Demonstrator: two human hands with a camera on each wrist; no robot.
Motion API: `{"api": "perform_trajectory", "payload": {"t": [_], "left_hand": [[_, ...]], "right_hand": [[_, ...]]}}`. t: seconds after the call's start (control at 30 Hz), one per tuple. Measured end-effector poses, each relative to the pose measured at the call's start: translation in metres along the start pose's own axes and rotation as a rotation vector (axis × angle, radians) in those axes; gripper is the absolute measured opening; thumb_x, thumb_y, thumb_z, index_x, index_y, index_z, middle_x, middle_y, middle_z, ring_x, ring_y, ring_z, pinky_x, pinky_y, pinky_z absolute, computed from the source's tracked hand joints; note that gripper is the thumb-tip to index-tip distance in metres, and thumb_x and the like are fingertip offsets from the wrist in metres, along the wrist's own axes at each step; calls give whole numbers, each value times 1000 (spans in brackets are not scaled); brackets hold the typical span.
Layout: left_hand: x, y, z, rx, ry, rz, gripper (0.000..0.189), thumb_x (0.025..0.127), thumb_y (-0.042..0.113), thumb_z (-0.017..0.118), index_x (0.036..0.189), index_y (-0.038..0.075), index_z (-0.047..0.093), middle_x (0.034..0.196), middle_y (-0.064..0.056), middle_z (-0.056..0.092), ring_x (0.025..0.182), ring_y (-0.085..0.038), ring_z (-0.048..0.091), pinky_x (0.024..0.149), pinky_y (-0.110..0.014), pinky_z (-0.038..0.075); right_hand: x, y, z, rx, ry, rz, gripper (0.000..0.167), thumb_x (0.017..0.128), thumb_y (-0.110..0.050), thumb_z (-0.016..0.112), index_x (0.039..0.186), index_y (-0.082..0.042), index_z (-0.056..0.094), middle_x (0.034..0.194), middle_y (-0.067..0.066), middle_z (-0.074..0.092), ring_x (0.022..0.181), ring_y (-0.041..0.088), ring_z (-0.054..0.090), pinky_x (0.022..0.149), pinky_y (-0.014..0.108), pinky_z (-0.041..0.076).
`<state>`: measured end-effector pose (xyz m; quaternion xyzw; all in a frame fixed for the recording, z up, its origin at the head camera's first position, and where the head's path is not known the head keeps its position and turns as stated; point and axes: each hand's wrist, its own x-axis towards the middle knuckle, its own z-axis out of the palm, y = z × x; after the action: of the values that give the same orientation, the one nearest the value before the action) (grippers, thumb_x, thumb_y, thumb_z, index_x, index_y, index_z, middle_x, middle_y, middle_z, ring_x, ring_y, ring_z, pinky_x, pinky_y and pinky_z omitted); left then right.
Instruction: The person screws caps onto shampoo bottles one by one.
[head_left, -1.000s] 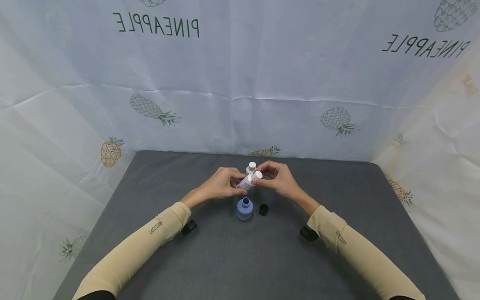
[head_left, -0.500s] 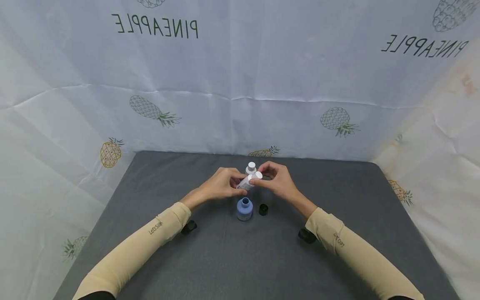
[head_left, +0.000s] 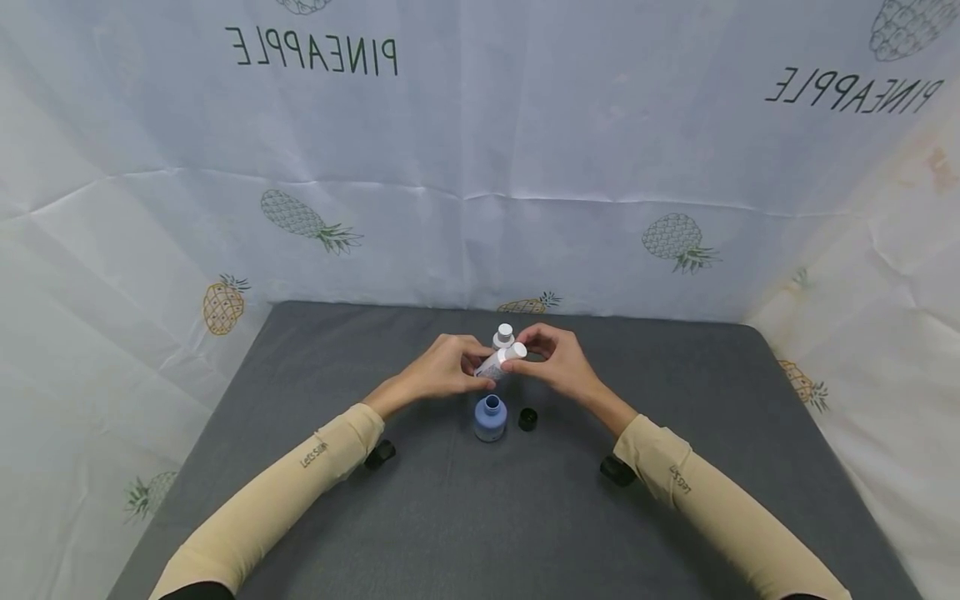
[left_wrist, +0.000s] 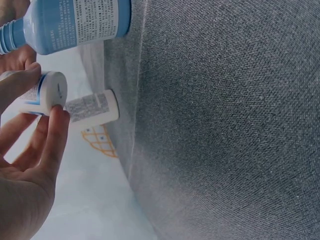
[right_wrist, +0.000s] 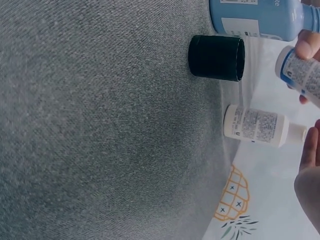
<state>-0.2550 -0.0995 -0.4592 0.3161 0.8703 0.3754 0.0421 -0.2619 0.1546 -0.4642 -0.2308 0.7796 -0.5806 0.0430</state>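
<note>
A small white bottle (head_left: 491, 367) is held tilted above the table, its cap end up and to the right. My left hand (head_left: 444, 367) grips its lower body; in the left wrist view thumb and fingers hold the bottle (left_wrist: 56, 92) near its base. My right hand (head_left: 561, 360) pinches the white cap (head_left: 517, 351) at the upper end. Just behind, a second white bottle (head_left: 502, 339) stands upright with its cap on. Nearer to me is an uncapped blue bottle (head_left: 491, 423), upright. Right of it sits a black cap (head_left: 527, 419), which the right wrist view shows as a short cylinder (right_wrist: 216, 57).
A grey cloth covers the table (head_left: 480, 517). White fabric with printed pineapples (head_left: 465, 150) hangs behind and along both sides. Dark devices (head_left: 380, 454) are strapped under both wrists.
</note>
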Motion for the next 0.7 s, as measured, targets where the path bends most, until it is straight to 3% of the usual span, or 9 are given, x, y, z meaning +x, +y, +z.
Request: {"api": "perform_trajectory", "payload": {"t": [0.13, 0.4, 0.7], "left_hand": [[-1, -1, 0, 3, -1, 0, 45, 91, 17, 89, 133, 6, 78, 110, -11, 78, 89, -13, 74, 79, -22, 65], [-2, -2, 0, 1, -16, -19, 45, 91, 17, 89, 133, 5, 78, 114, -12, 78, 92, -18, 75, 80, -22, 65], [-3, -2, 0, 3, -15, -29, 49, 91, 19, 89, 135, 4, 76, 114, -11, 78, 90, -13, 74, 80, -23, 65]], "right_hand": [[-1, -1, -3, 14, -54, -31, 37, 90, -5, 88, 123, -2, 72, 126, 17, 72, 118, 8, 72, 110, 26, 59], [2, -3, -17, 186, -276, -50, 52, 94, 8, 77, 144, 8, 62, 151, 33, 60, 141, 9, 63, 119, 24, 52], [3, -2, -21, 104, -301, -71, 42, 99, 3, 75, 140, 2, 68, 147, 28, 65, 139, 12, 65, 115, 29, 56]]}}
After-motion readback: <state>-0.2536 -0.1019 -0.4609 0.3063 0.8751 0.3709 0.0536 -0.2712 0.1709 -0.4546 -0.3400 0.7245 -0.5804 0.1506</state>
